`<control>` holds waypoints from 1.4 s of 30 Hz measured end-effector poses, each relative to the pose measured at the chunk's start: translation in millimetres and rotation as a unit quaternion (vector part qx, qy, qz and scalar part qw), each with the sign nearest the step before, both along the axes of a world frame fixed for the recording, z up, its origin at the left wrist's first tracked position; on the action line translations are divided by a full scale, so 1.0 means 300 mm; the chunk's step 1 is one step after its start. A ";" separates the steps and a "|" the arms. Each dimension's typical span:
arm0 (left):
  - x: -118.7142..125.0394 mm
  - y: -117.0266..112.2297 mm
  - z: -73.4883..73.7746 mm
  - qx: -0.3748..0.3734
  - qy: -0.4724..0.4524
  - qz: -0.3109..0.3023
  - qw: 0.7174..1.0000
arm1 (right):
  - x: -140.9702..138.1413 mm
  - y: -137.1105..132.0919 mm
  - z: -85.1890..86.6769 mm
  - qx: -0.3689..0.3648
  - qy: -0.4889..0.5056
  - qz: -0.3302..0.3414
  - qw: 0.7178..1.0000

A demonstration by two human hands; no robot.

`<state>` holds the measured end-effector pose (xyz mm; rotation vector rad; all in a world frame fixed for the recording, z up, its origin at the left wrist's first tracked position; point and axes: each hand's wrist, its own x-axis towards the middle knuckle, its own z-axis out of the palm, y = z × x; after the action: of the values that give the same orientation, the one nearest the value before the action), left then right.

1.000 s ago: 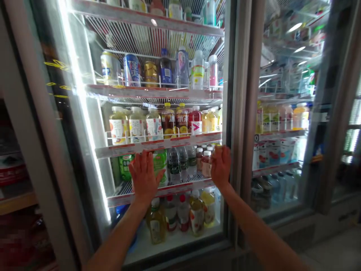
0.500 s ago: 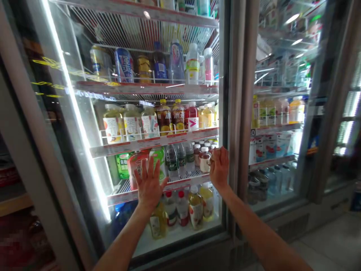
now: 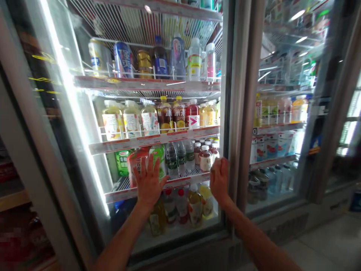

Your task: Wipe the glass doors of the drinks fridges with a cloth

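My left hand [image 3: 149, 182] is spread flat, fingers apart, in front of the glass door of a lit drinks cooler; it holds nothing. Behind its fingers are a red drink container [image 3: 137, 163] and a green one [image 3: 158, 160]. Near the right edge of the door, beside the upright metal frame [image 3: 239, 113], my right hand [image 3: 220, 180] is closed with fingers curled. What lies inside those fingers is hidden. Small brown bottles with white caps [image 3: 205, 158] stand behind the glass, just left of the right hand.
Shelves of cans and bottles fill the cooler, including iced tea bottles [image 3: 179, 113] and a blue can [image 3: 123, 58]. A bright light strip [image 3: 70, 98] runs down the left side. A second glass-doored cooler [image 3: 276, 150] stands on the right, over a tiled floor [image 3: 324, 233].
My right hand has slid slightly down along the right side of the door. The left hand stays spread in nearly the same place. The view has shifted a little.
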<state>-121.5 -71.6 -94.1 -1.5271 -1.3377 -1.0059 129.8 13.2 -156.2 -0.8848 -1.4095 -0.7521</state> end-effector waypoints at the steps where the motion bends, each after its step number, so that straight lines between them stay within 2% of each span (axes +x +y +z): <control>1: -0.001 0.001 0.000 -0.001 -0.001 0.001 1.000 | -0.030 -0.012 -0.012 0.001 -0.031 0.018 0.999; 4: -0.003 0.000 0.001 0.003 0.003 0.004 1.000 | -0.087 -0.041 -0.031 0.004 -0.192 0.083 0.978; 6: -0.005 -0.001 0.002 0.004 0.008 0.006 1.000 | -0.060 -0.029 0.000 0.008 -0.230 0.097 0.968; 7: -0.006 -0.002 0.002 0.002 0.009 0.007 1.000 | -0.033 -0.014 0.033 0.011 -0.205 0.090 0.975; 9: -0.006 -0.002 0.002 0.001 0.010 0.008 1.000 | 0.015 0.025 0.119 0.022 -0.091 0.059 0.994; 11: -0.005 -0.002 0.002 0.005 0.011 0.007 1.000 | 0.017 0.050 0.201 0.035 0.019 0.034 0.999; 12: -0.004 -0.003 0.002 0.006 0.009 0.008 1.000 | -0.003 0.051 0.228 0.036 0.036 0.032 0.998; 13: -0.004 -0.003 0.002 0.005 0.008 0.008 1.000 | -0.033 0.044 0.243 0.038 0.021 0.037 0.998; 15: -0.004 -0.004 0.001 0.001 0.006 0.008 1.000 | -0.097 0.017 0.243 0.041 -0.101 0.061 0.992; 17: -0.006 -0.005 0.001 -0.002 0.005 0.007 1.000 | -0.124 -0.004 0.232 0.047 -0.245 0.086 0.965; 18: -0.008 -0.006 0.001 -0.001 0.005 0.006 1.000 | -0.115 -0.005 0.235 0.051 -0.278 0.093 0.955; 20: -0.013 -0.007 0.002 0.003 0.013 0.006 1.000 | -0.065 0.020 0.273 0.057 -0.227 0.088 0.968; 22: -0.015 -0.006 0.005 0.008 0.022 0.010 1.000 | -0.012 0.060 0.343 0.065 -0.074 0.065 0.993; 24: -0.013 -0.003 0.008 0.015 0.028 0.012 0.999 | -0.002 0.082 0.408 0.063 0.040 0.046 0.996; 25: -0.009 0.000 0.009 0.019 0.027 0.012 0.999 | -0.019 0.079 0.425 0.056 0.051 0.045 0.996; 26: -0.005 0.002 0.010 0.025 0.022 0.011 0.999 | -0.046 0.068 0.430 0.045 0.028 0.051 0.997; 28: 0.003 0.005 0.009 0.041 0.012 0.008 0.999 | -0.105 0.031 0.405 0.030 -0.089 0.071 0.993; 30: 0.005 0.005 0.013 0.051 0.006 0.005 0.999 | -0.129 0.004 0.367 0.036 -0.217 0.084 0.972; 31: 0.004 0.003 0.018 0.052 0.009 0.002 0.999 | -0.120 0.001 0.357 0.042 -0.249 0.084 0.964; 33: -0.007 -0.001 0.043 0.052 0.023 -0.006 0.998 | -0.071 0.022 0.370 0.048 -0.209 0.067 0.974; 35: -0.021 -0.002 0.084 0.060 0.028 -0.009 0.998 | -0.024 0.062 0.418 0.043 -0.063 0.041 0.996; 37: -0.033 0.002 0.129 0.064 0.016 -0.005 0.998 | -0.025 0.087 0.464 0.030 0.053 0.024 0.998; 38: -0.037 0.005 0.149 0.065 0.007 -0.002 0.998 | -0.047 0.086 0.474 0.022 0.063 0.025 0.997; 40: -0.038 0.012 0.174 0.057 -0.007 0.002 0.998 | -0.114 0.060 0.462 0.012 -0.012 0.041 0.999; 42: -0.036 0.015 0.182 0.055 -0.015 0.002 0.998 | -0.170 0.021 0.422 0.016 -0.158 0.070 0.985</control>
<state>-132.2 -67.0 -39.5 -1.4319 -1.2845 -1.0848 78.8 19.6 -29.7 -0.6513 -1.7150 -0.8310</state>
